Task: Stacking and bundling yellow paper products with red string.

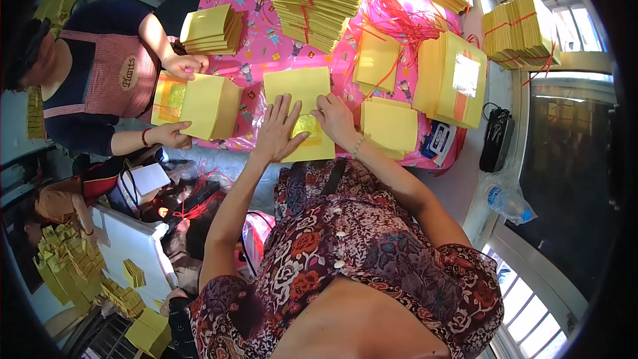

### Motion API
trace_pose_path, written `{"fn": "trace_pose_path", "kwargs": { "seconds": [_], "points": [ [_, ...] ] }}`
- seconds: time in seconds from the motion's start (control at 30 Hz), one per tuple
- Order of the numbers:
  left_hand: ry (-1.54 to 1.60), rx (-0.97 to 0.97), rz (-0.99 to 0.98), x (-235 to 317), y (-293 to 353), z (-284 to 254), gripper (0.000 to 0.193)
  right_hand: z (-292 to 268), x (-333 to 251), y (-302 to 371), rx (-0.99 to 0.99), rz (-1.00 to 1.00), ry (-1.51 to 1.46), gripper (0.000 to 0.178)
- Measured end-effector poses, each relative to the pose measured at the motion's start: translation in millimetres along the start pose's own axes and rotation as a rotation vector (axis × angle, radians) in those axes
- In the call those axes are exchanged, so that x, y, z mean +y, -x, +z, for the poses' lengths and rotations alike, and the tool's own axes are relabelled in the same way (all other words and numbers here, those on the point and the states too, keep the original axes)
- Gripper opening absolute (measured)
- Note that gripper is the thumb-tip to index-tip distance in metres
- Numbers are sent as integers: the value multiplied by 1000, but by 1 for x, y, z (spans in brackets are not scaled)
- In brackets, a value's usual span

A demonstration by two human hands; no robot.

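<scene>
Yellow paper (pixel 297 85) lies in front of me on the table, with a shiny gold patch (pixel 308 127) on its near part. My left hand (pixel 278 131) rests flat over it, fingers stretched and apart. At the right edge of the paper, my right hand (pixel 336 118) has its fingers curled in, thumb and forefinger pinching that edge. Just right of this hand is a squared stack of yellow paper (pixel 389 126). Whether the paper under my hands is one sheet or several, I cannot tell.
Across the left side, a co-worker in a checked apron (pixel 106 73) holds a thick yellow paper stack (pixel 211 108). Red-tied bundles (pixel 312 0) and loose red strips (pixel 405 10) cover the pink tablecloth (pixel 249 26). A plastic bottle (pixel 508 204) lies by the window.
</scene>
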State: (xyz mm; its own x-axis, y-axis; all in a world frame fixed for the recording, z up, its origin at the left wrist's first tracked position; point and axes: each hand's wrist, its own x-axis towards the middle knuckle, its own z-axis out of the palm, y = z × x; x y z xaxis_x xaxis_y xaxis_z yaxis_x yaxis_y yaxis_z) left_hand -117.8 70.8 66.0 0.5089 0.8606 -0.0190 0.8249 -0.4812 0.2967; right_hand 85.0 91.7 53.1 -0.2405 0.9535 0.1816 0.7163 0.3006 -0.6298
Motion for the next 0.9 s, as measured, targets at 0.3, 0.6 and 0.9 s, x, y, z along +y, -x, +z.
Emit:
{"fn": "trace_pose_path", "kwargs": {
  "seconds": [0.3, 0.6, 0.9],
  "points": [
    [47, 21, 9, -8, -2, 4, 75, -6, 0, -2, -21, -47, 33, 31],
    [528, 275, -178, -20, -10, -7, 52, -7, 10, -9, 45, -354, 380, 24],
    [1234, 400, -861, -19, -24, 4, 32, -9, 8, -13, 100, -321, 280, 19]
  ]
}}
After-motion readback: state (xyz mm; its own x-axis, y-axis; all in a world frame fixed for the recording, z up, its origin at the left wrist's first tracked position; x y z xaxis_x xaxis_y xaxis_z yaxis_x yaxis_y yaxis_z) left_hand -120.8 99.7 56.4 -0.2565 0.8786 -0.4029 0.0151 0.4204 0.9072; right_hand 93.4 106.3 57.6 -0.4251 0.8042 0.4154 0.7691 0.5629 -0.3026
